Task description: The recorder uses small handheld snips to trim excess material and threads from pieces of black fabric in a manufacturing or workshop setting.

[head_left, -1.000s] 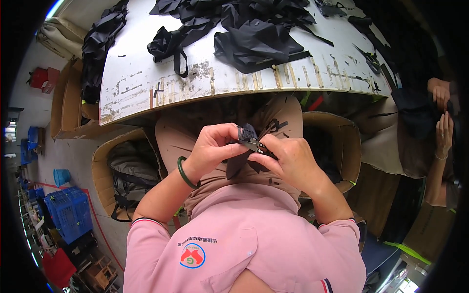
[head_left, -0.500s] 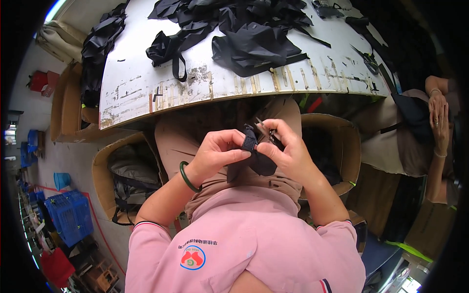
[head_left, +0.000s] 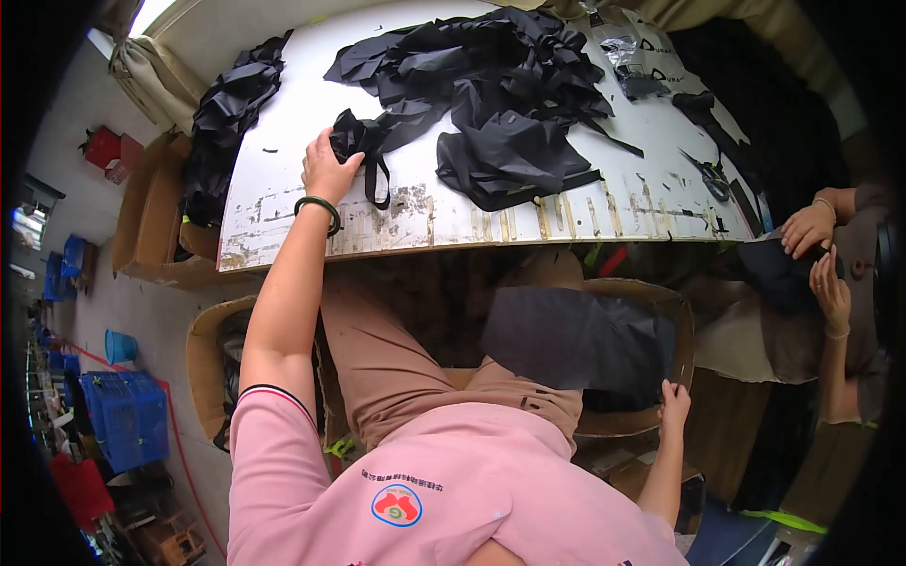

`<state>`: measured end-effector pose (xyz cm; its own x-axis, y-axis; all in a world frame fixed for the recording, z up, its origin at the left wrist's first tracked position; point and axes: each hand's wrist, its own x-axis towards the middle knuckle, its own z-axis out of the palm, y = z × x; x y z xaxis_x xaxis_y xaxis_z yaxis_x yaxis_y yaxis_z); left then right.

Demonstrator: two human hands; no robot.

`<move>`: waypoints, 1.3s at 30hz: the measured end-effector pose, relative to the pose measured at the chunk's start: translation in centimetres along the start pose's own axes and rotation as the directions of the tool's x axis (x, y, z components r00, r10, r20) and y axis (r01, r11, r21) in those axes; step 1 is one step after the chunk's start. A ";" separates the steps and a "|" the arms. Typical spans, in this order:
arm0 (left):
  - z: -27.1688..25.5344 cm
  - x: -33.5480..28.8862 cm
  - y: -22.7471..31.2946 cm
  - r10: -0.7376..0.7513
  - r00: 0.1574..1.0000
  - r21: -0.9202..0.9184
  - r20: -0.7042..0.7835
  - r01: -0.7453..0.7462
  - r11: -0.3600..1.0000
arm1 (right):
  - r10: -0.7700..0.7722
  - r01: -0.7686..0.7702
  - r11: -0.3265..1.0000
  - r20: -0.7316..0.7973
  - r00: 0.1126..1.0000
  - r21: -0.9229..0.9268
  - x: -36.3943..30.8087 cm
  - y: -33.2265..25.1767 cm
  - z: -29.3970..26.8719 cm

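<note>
My left hand point(head_left: 330, 174) reaches onto the white table, its thumb and fingers closed around the edge of a crumpled black fabric bundle point(head_left: 348, 132). A black strap loop point(head_left: 380, 181) hangs down beside that bundle. Low on the right, my right hand point(head_left: 674, 403) is closed at the corner of a flat black fabric piece point(head_left: 566, 330), which spreads over my thigh and a cardboard box. A tiny thin tip pokes up from the right fingers; what it belongs to cannot be made out.
More black fabric point(head_left: 510, 156) is heaped on the white table point(head_left: 283, 208). Scissors point(head_left: 713, 177) lie near its right edge. Open cardboard boxes point(head_left: 687, 330) flank my legs. At the right, another person's hands point(head_left: 819, 250) handle dark fabric. A blue crate point(head_left: 125, 415) stands on the floor at left.
My hands have parted from in front of my lap. The left went forward to the fabric bundle on the table; the right went out to the right with the black fabric, now spread out.
</note>
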<state>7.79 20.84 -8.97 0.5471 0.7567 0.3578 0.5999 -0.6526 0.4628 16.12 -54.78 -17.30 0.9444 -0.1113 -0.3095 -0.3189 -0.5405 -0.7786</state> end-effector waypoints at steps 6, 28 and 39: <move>-1.9 0.0 -2.9 -0.056 0.993 -0.318 -0.103 0.021 0.948 | -0.165 -0.009 0.808 -0.241 0.956 -0.589 -1.0 7.2 -0.7; -19.2 -13.3 13.8 -0.031 0.851 -0.806 -0.524 -0.484 0.341 | -0.870 0.515 0.493 0.394 0.296 0.701 -18.6 -36.5 24.6; -18.2 -12.8 9.9 0.271 0.903 -0.867 0.333 0.180 0.465 | -0.904 -0.071 0.417 0.405 -0.139 0.906 -16.9 -38.1 14.5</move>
<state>-3.90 5.36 5.76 0.8507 0.4943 0.1787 -0.1284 -0.1343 0.9826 11.18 -20.19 9.70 0.1242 0.8414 0.5259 -0.2725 0.5385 -0.7973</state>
